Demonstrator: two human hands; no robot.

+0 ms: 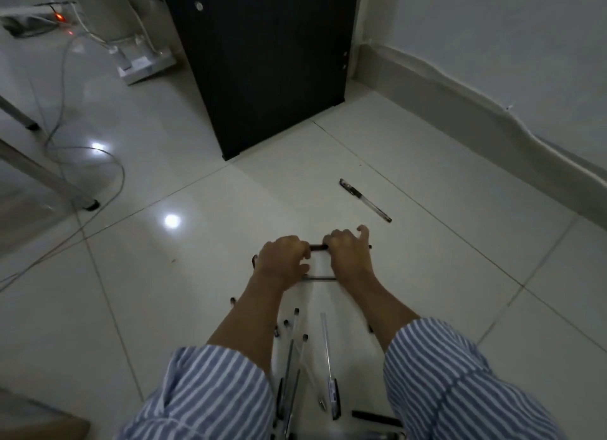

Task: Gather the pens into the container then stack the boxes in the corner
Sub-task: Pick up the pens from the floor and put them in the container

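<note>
Several clear pens with black caps lie scattered on the white tiled floor (203, 236), most of them between my forearms (326, 347). One pen (365, 200) lies apart, farther out to the right. My left hand (285, 259) and my right hand (349, 252) rest side by side on the floor, both curled over a dark pen (319, 247) that spans the gap between them. Another pen (320, 278) lies across just below the hands. No container or boxes show.
A black cabinet (262, 61) stands ahead, next to the wall and skirting (476, 111) on the right. Cables (98, 163), metal table legs (49, 176) and a white device with a power strip sit at the left. A brown corner (39, 420) shows at bottom left.
</note>
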